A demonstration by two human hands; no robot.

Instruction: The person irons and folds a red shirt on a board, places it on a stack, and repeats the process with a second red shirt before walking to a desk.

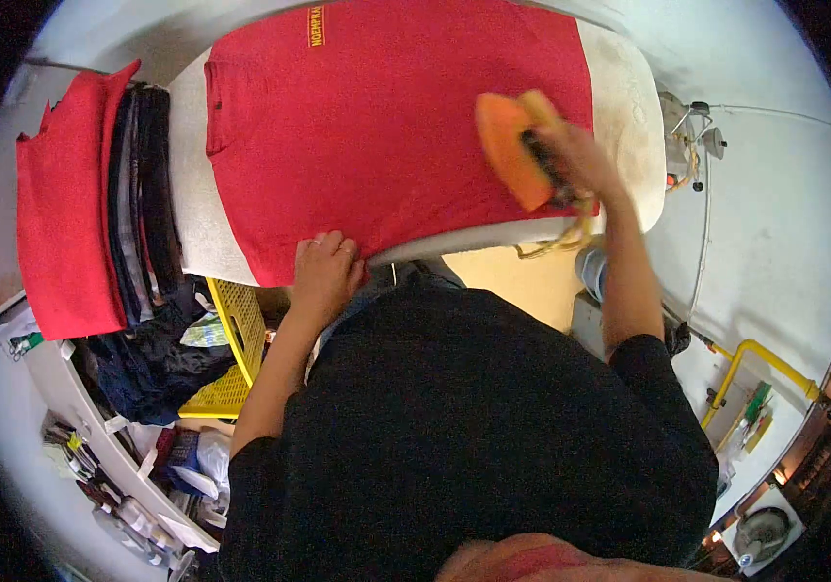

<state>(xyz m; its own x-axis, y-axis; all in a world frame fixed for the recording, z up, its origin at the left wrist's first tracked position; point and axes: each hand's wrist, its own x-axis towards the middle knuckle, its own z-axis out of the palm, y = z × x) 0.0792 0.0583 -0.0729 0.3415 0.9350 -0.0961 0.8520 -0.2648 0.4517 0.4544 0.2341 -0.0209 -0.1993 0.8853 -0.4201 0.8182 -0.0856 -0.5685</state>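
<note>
Blk tee, iron in R fingers

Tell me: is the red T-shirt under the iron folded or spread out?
Spread out: the red T-shirt lies flat across the ironing board, its neckline showing.

My right hand and the orange iron are blurred, so I can't make out how each finger sits on the handle (the cord near my wrist smears too). The red shirt is cut off at the top; whether its yellow lettering is complete, I can't tell. My black T-shirt hides most of my legs.
</note>
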